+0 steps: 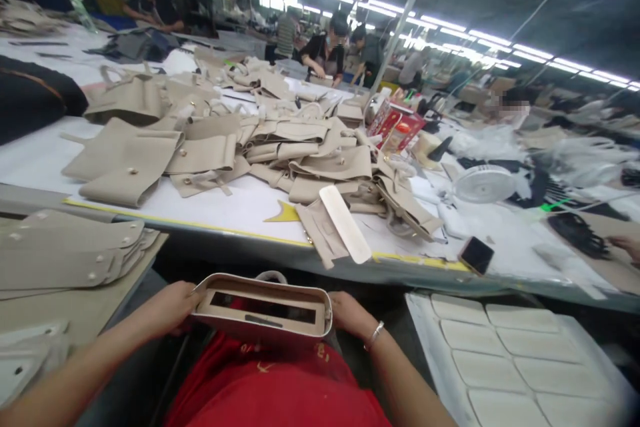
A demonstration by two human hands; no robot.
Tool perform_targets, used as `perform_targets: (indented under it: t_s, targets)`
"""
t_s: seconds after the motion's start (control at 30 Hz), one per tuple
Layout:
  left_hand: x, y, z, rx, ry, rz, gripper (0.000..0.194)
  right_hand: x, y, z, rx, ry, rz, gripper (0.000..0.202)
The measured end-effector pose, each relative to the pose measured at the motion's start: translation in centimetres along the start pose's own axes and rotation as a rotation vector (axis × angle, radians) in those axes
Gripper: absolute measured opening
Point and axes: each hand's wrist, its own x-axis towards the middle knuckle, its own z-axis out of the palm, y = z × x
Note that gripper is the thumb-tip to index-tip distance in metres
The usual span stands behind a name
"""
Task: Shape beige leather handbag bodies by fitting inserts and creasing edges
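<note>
A boxy beige handbag [300,328] with a pale rim is held close to the body, its open side facing up at me. Dark strips show inside it, and a curved handle [273,276] stands out at its far side. My left hand [173,307] grips the bag's left end, its fingers partly hidden. At the opposite end, my right hand [350,315], with a bracelet at the wrist, is closed on the bag. Just beyond, a beige piece [324,230] and a long cream rounded panel [345,223] lie over the table edge.
Many beige bag parts [310,133] are heaped on the white table [165,203]. Flat panels [75,247] are stacked at left; cream pieces [505,370] lie on a board at right. A phone [477,255] rests at the table edge. Co-workers sit farther back.
</note>
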Motion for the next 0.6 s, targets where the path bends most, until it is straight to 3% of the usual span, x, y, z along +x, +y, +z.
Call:
perform_targets:
  t_s: [0.13, 0.2, 0.27, 0.33, 0.43, 0.5, 0.6]
  targets:
    - [0.8, -0.6, 0.2, -0.04, -0.026, 0.026, 0.038, 3.6, -1.8, -4.4, -0.332, 0.278, -0.066, 0.045]
    - [0.4, -0.5, 0.0, -0.062, -0.027, 0.043, 0.039, 6.3, -2.5, -5.4, -0.581, 0.404, -0.102, 0.067]
    - [-0.5, -0.2, -0.3, -0.087, -0.017, 0.071, 0.044, 9.2, -2.7, -5.6, -0.717, 0.355, -0.024, 0.088]
    - [-1.3, 0.1, -0.6, -0.098, -0.02, 0.108, 0.053, 11.7, -2.5, -5.2, -0.761, 0.231, 0.108, 0.091]
    - [-1.9, 0.2, -1.3, -0.235, -0.024, 0.051, 0.068, 14.1, -2.3, -4.7, -0.769, 0.183, 0.054, 0.087]
    - [-2.0, 0.1, -1.5, -0.319, -0.011, 0.01, 0.077, 14.3, -3.1, -5.4, -0.771, 0.204, 0.0, 0.076]
    - [-2.3, 0.0, -1.4, -0.363, 0.004, -0.021, 0.078, 11.8, -5.7, -7.9, -0.743, 0.334, -0.081, 0.065]
